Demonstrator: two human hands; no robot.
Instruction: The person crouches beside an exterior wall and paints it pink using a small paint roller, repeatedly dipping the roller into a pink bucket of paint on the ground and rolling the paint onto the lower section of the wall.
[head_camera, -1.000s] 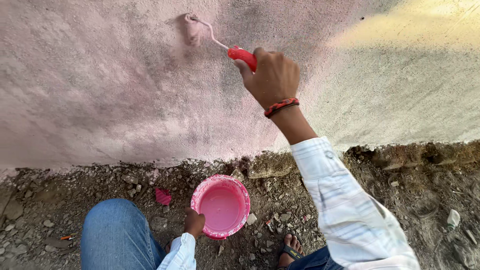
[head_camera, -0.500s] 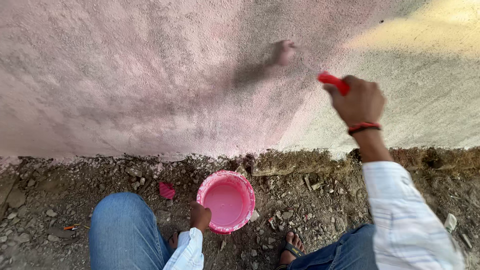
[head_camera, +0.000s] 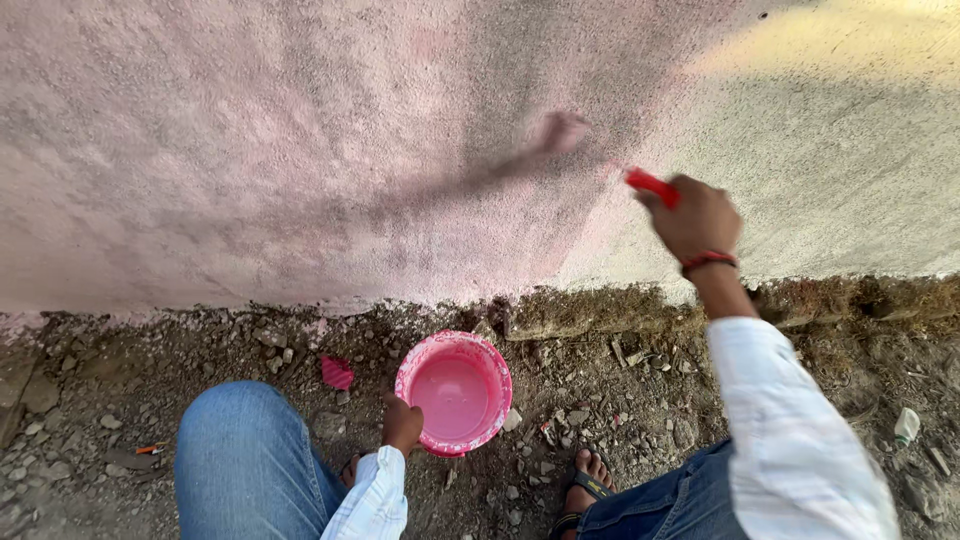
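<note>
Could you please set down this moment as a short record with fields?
Setting: rough wall, partly painted pink, above stony ground
Right hand: closed grip on a red-handled paint roller, its head blurred against the wall
Left hand: holds the rim of a pink paint bucket standing on the ground
Bucket contents: pink paint
Unpainted area: wall to the right of the roller
Nearby: small pink scrap left of the bucket

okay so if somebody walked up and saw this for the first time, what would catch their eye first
Most striking is the pink bucket of pink paint on the rubble-strewn ground near the bottom centre, with the left hand gripping its rim. Next comes the right hand, raised at the right, holding a red-handled paint roller, blurred in the picture, against the rough wall. The wall is pink on the left and still bare grey on the right.
</note>
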